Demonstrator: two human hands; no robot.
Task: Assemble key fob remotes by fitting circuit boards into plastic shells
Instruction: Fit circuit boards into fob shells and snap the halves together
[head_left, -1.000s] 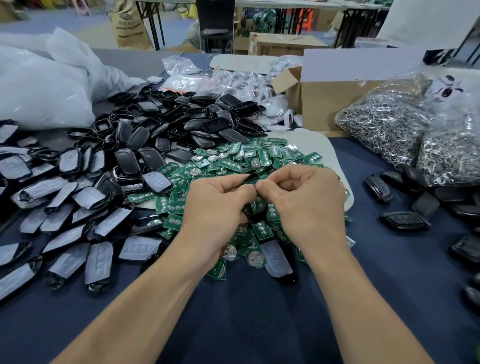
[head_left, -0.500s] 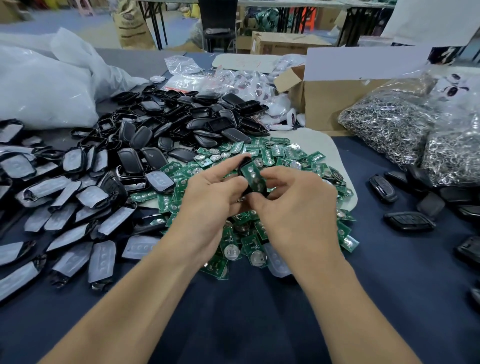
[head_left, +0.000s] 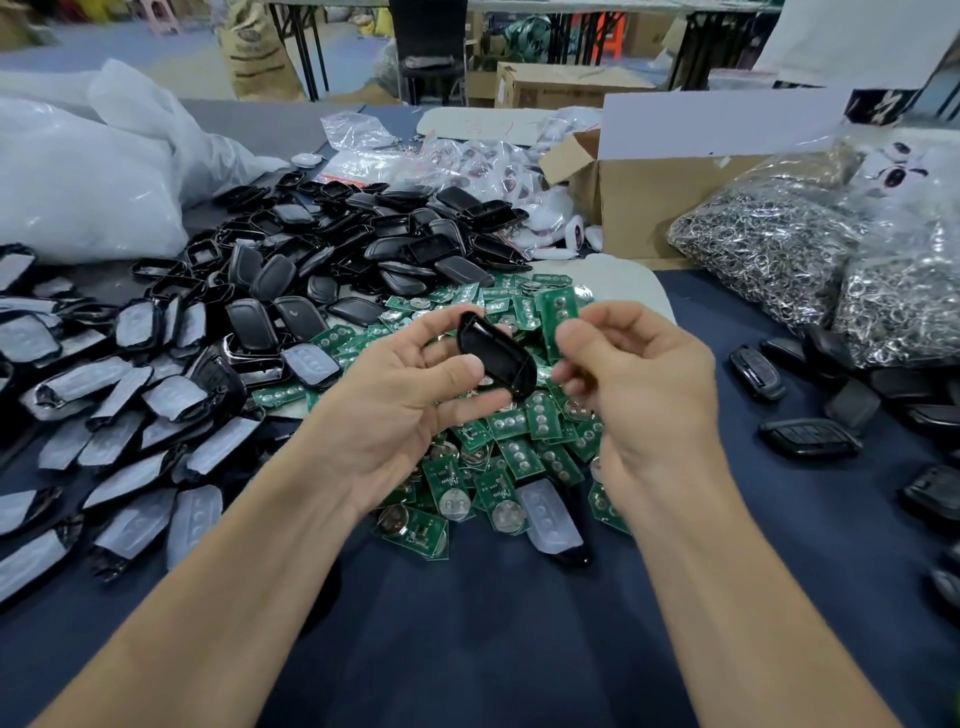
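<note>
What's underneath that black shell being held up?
Below the black shell, gripped by the left hand, lies a heap of green circuit boards on the dark blue table. That hand and the right hand cover part of the heap.

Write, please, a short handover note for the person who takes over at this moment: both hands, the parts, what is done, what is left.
Left hand: holds one black shell above the pile.
Right hand: pinches a green circuit board beside that shell; the board is not in it.
Parts: loose boards under the hands, empty shells behind and to the left, closed fobs on the right.
Done: shell and board are in hand.
Left: seat the board in the shell; many boards and shells wait.
</note>
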